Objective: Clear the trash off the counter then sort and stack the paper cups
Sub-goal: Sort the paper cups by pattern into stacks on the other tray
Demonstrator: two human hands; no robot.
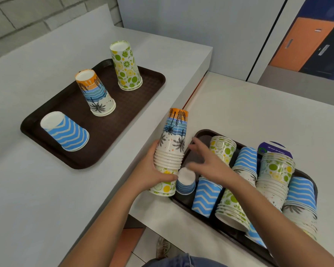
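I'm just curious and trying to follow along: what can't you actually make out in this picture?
- Head view: right tray, its near end is cut off by the frame edge and covered by the right forearm.
- Purple label, print too small to read.
- Right hand, fingers motion-blurred.
- Held cup stack, lower cups covered by the left hand.

Printed paper cups (171,149), textured, probably plastic brown tray (123,116), smooth matt counter (37,189).
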